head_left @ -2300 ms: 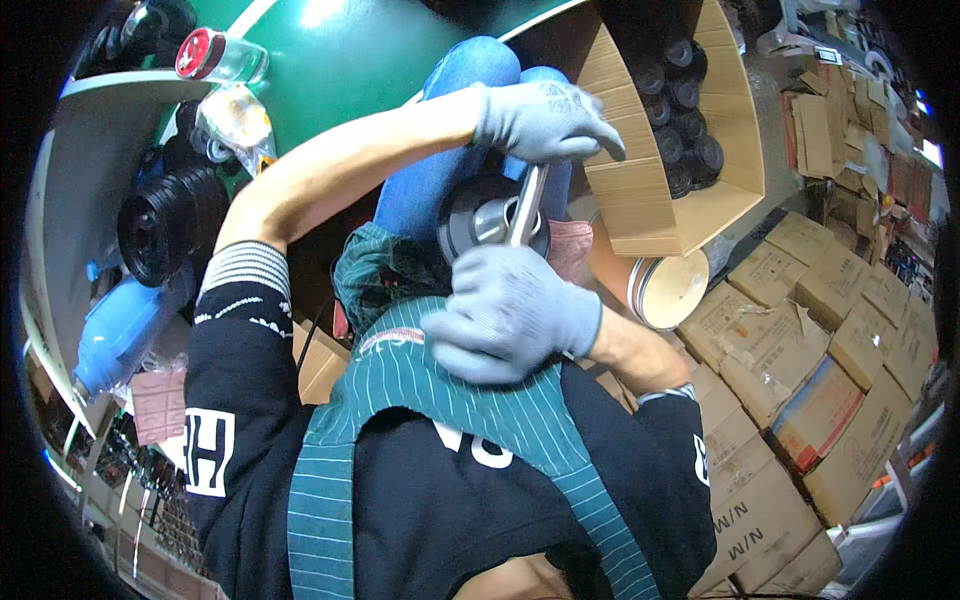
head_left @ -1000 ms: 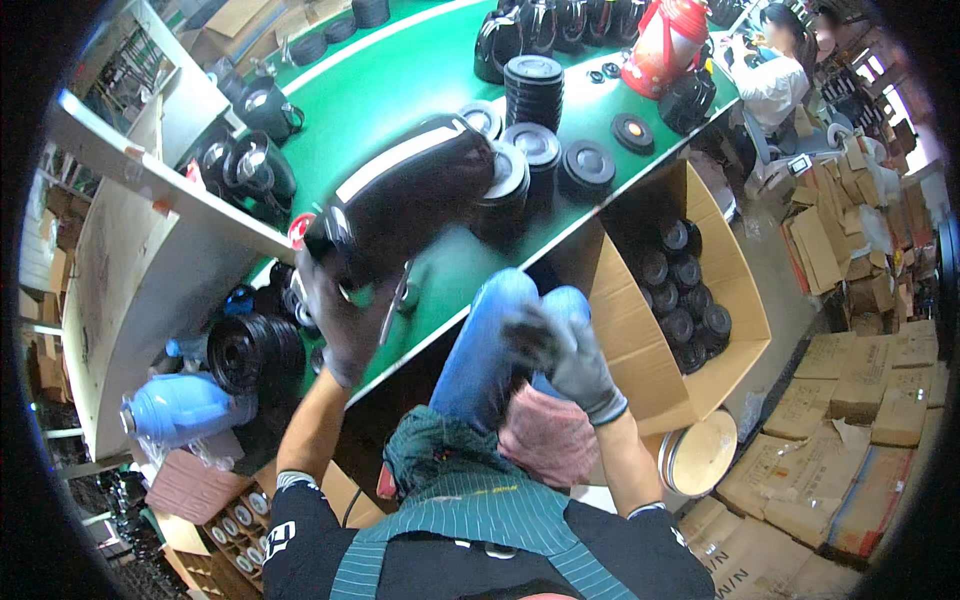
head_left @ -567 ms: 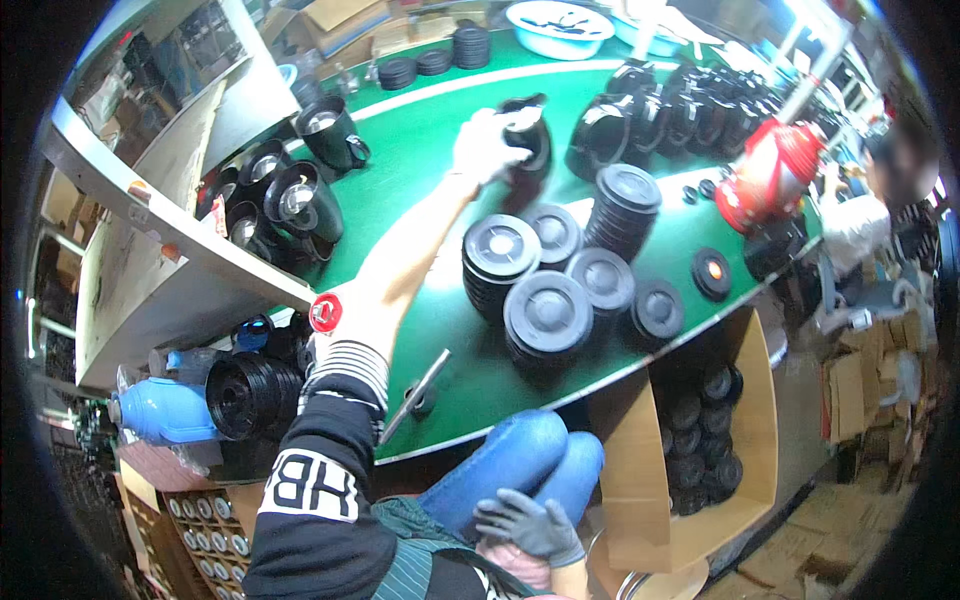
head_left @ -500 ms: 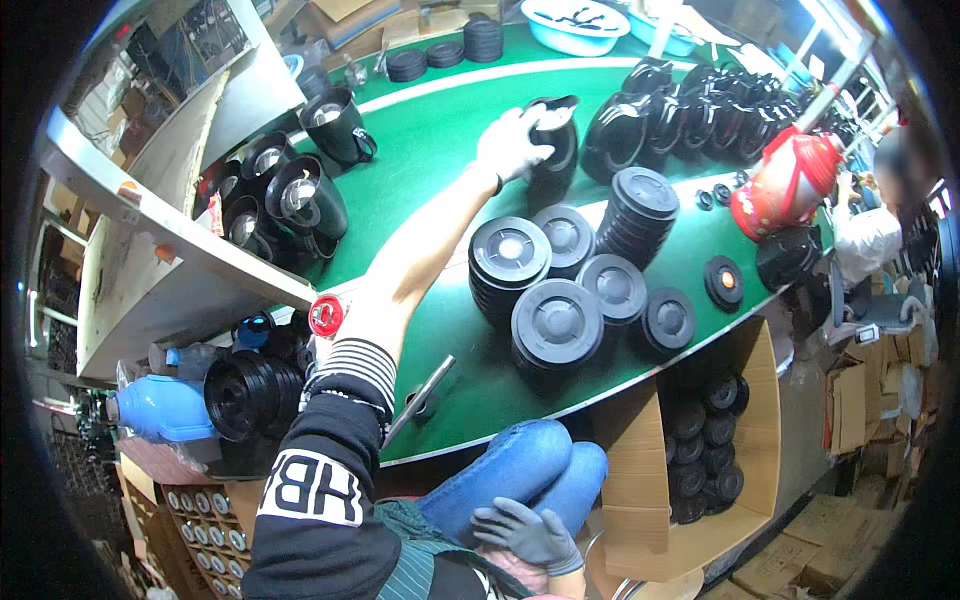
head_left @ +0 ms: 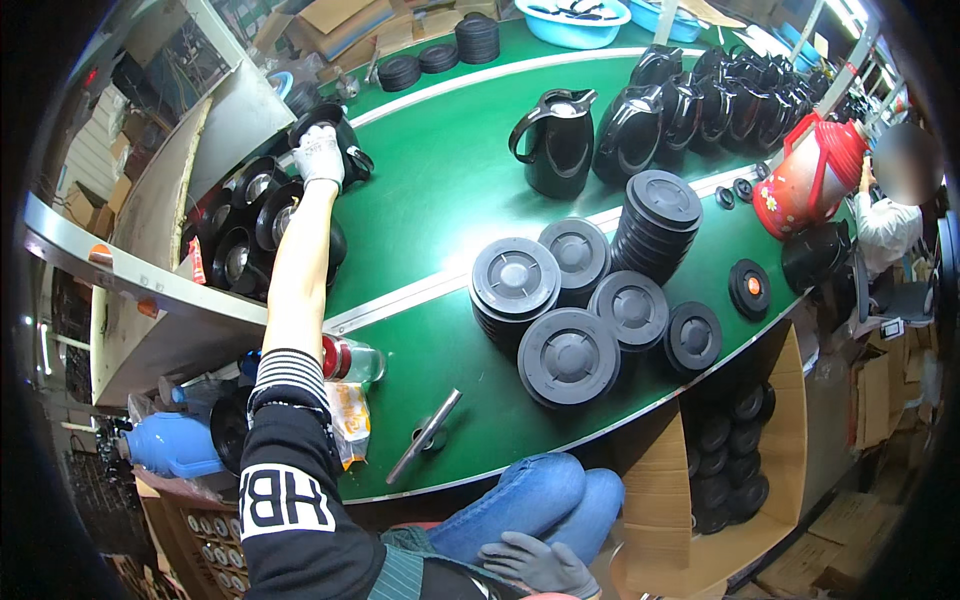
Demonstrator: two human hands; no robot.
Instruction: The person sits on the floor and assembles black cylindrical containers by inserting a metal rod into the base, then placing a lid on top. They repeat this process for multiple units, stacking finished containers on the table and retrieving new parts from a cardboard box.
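My left hand (head_left: 320, 157), in a white glove, reaches to the far left and is closed on the rim of a black jug (head_left: 352, 145). Its fingertips are partly hidden. More open black jugs (head_left: 262, 182) with shiny metal inside lie beside it. A glossy black jug with spout and handle (head_left: 562, 150) stands upright on the green table (head_left: 430, 220), apart from my hands. My right hand (head_left: 541, 562), in a grey glove, lies flat near my lap with fingers apart, holding nothing.
Stacks of round black lids (head_left: 570, 355) stand in front of me. Rows of finished-looking black jugs (head_left: 700, 105) and a red thermos (head_left: 815, 175) are at the right. A metal rod (head_left: 424, 437), a glass jar (head_left: 356, 360) and an open carton (head_left: 655, 510) are near. A person (head_left: 887, 235) sits far right.
My left hand has let go of the glossy jug at the far middle and swung left to a jug in the left group. The view has shifted slightly. My right hand stays near my lap.
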